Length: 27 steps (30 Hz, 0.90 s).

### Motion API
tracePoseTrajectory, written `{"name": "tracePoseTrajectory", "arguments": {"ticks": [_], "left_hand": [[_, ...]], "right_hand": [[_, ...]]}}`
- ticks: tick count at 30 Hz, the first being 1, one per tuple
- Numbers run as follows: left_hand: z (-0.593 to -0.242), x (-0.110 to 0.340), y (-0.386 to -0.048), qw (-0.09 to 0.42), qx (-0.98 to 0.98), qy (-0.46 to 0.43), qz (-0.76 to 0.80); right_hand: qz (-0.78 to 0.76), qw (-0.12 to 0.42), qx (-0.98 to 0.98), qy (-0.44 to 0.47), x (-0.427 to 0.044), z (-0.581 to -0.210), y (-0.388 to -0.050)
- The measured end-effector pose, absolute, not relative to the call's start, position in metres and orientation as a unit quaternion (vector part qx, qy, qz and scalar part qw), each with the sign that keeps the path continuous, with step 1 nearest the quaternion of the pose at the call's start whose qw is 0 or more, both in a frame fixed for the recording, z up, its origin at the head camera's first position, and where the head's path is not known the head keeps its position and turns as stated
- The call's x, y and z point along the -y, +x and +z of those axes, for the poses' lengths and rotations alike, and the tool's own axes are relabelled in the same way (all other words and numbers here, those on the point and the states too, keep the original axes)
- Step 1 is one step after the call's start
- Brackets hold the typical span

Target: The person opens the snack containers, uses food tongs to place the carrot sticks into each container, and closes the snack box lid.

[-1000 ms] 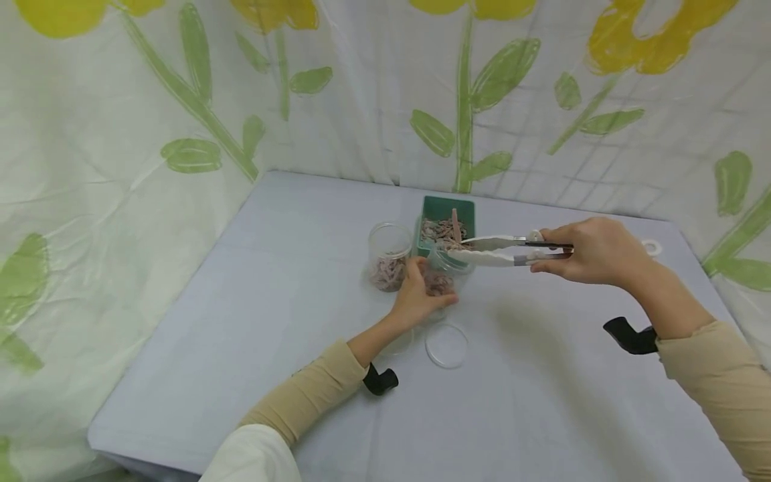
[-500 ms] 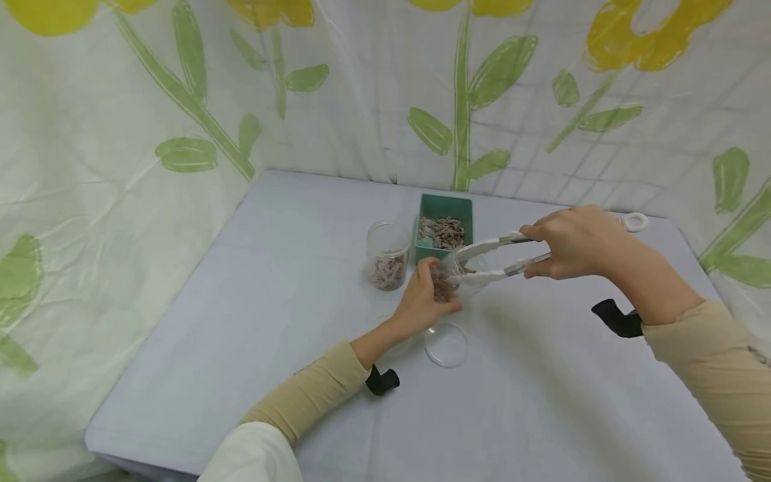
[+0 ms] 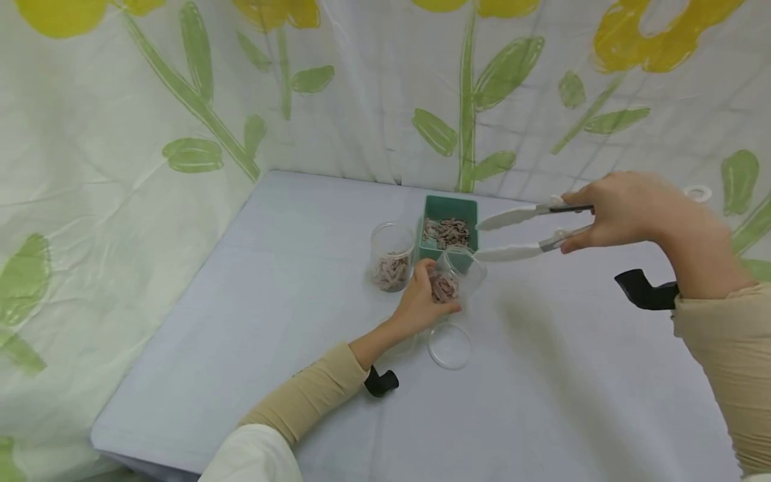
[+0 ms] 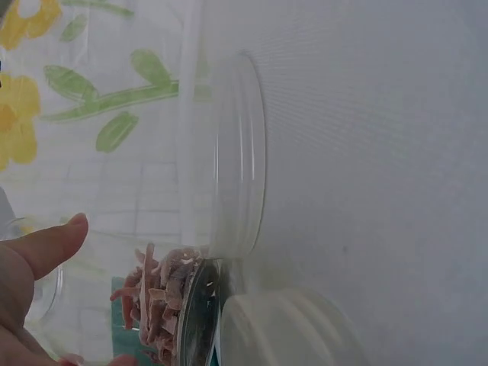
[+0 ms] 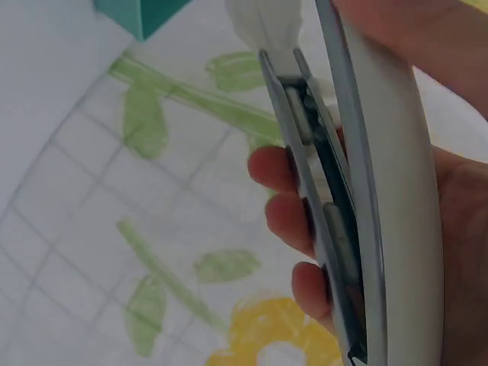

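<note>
My left hand point(image 3: 419, 299) grips a clear plastic jar point(image 3: 472, 273) that leans to the right. Brownish-pink strips point(image 4: 162, 301) lie inside this jar. In my right hand point(image 3: 632, 207) is a pair of tongs point(image 5: 400, 198) with white tips, spread apart, nothing visible between them. The tips hover right of a green tub point(image 3: 424, 207), near the mouth of the held jar. More strips point(image 3: 453, 233) lie in the tub. A second clear jar point(image 3: 390, 241), part filled with strips, stands upright left of my left hand.
One clear round lid point(image 3: 450, 346) lies in front of the held jar. A second lid, partly behind my left wrist, is faint. A pale cloth covers the table point(image 3: 259, 281); a flower-painted curtain point(image 3: 361, 100) hangs behind it.
The tongs came from over the tub with a strip, went down into the held jar, then lifted out to the upper right, spread. The left hand tilted the jar to the right.
</note>
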<state>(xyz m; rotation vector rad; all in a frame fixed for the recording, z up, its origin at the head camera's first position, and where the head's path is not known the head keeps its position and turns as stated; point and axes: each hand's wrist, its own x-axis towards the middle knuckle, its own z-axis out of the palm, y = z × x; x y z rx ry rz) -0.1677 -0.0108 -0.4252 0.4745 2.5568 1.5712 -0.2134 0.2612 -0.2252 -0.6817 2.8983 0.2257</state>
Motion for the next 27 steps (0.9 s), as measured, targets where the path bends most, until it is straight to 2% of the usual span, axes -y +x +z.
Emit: {"name": "tracePoseTrajectory", "arguments": {"ticks": [6, 15, 20, 27], "left_hand": [[-0.425, 0.013, -0.169, 0.045, -0.84, 0.155, 0.518], [-0.423, 0.013, -0.169, 0.058, -0.842, 0.153, 0.514], [-0.42, 0.011, -0.165, 0.066, -0.844, 0.148, 0.511], [-0.418, 0.012, -0.161, 0.074, -0.839, 0.145, 0.519]], "right_hand": [[0.145, 0.086, -0.959, -0.229, -0.237, -0.221, -0.254], [0.207, 0.096, -0.941, -0.249, -0.178, -0.24, -0.295], [0.256, 0.115, -0.927, -0.249, -0.147, -0.251, -0.299], [0.337, 0.108, -0.907, -0.227, -0.117, -0.269, -0.29]]}}
